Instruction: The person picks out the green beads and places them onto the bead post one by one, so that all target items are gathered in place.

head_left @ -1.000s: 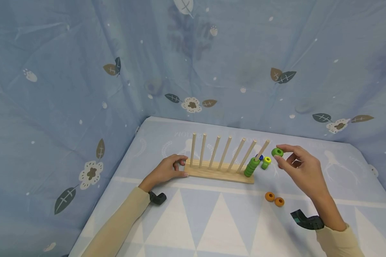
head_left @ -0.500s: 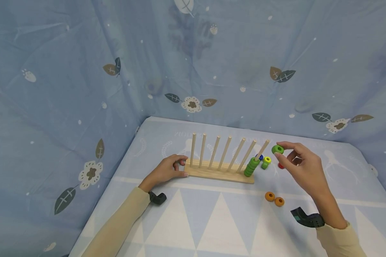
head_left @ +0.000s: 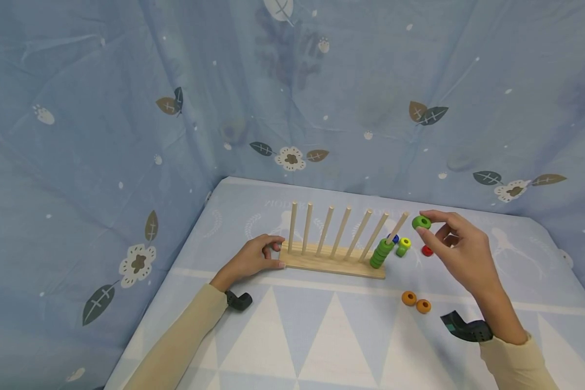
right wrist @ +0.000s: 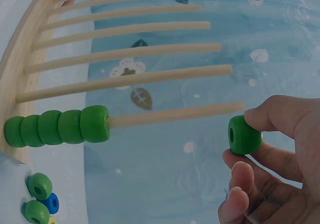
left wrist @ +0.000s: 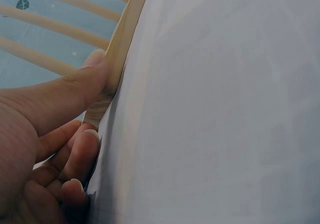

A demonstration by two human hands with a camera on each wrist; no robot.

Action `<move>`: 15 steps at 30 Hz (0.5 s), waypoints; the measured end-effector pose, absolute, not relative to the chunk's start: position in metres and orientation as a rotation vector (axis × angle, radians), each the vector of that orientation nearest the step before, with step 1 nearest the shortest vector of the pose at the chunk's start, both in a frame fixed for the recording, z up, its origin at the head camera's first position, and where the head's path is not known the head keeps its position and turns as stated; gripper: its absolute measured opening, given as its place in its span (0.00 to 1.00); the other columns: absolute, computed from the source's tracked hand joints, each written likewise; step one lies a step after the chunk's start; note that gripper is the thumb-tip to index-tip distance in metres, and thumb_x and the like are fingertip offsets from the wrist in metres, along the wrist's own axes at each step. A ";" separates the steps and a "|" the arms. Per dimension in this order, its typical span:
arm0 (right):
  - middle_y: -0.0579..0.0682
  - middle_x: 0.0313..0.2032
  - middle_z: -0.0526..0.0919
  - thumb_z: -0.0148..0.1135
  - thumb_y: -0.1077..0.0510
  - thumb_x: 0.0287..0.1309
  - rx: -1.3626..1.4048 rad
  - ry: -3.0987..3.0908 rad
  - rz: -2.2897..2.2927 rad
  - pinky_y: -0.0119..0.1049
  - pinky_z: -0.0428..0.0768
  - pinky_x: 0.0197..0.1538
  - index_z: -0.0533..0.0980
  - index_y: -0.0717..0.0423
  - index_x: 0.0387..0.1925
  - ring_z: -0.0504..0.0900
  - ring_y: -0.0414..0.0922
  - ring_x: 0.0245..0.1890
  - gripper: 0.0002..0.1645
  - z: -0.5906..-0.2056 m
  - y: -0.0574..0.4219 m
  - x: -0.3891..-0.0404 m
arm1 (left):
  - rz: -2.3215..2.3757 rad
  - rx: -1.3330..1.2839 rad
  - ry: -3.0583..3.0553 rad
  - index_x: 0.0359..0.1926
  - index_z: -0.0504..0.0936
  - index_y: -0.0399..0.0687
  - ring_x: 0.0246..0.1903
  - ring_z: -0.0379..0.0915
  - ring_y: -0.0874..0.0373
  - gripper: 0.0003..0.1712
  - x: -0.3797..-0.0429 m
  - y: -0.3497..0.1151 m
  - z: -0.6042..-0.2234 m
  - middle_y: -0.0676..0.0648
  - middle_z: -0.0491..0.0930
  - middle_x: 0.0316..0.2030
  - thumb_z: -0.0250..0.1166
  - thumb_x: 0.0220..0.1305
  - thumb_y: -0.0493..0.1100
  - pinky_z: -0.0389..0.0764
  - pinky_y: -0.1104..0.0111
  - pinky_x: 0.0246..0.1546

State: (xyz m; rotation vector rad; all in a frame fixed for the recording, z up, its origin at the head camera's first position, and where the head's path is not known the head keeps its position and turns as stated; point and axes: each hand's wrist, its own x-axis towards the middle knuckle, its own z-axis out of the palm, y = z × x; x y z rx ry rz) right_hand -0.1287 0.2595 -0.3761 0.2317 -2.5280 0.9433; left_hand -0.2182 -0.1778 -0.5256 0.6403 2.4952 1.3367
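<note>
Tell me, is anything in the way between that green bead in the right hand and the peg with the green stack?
Nothing visible is. The held green bead in the right hand is near the tip of the peg, whose upper part is bare above five stacked green beads.

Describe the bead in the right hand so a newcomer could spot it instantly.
Start at the wooden peg rack, then its rightmost peg, carrying five stacked green beads. Near that peg's tip, the right hand pinches another green bead, the only one held.
</note>
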 end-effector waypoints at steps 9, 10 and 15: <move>0.48 0.37 0.78 0.72 0.60 0.64 0.238 -2.523 0.940 0.21 0.71 0.30 0.80 0.53 0.61 0.72 0.38 0.29 0.24 -0.372 0.258 -0.130 | 1.343 0.639 2.492 0.70 0.75 0.45 0.34 0.74 0.55 0.40 -0.219 -0.178 -0.526 0.51 0.77 0.47 0.79 0.59 0.48 0.76 0.64 0.42; 0.48 0.38 0.78 0.72 0.60 0.64 0.241 -2.521 0.938 0.21 0.71 0.30 0.80 0.53 0.61 0.72 0.38 0.28 0.24 -0.371 0.258 -0.130 | 1.345 0.639 2.490 0.70 0.75 0.45 0.34 0.74 0.55 0.40 -0.219 -0.178 -0.526 0.51 0.77 0.47 0.79 0.59 0.48 0.76 0.64 0.42; 0.48 0.38 0.78 0.72 0.60 0.64 0.252 -2.517 0.924 0.20 0.71 0.31 0.80 0.53 0.62 0.72 0.37 0.29 0.24 -0.369 0.257 -0.132 | 1.352 0.632 2.486 0.70 0.75 0.46 0.34 0.74 0.56 0.40 -0.218 -0.178 -0.526 0.52 0.77 0.47 0.79 0.59 0.48 0.76 0.64 0.41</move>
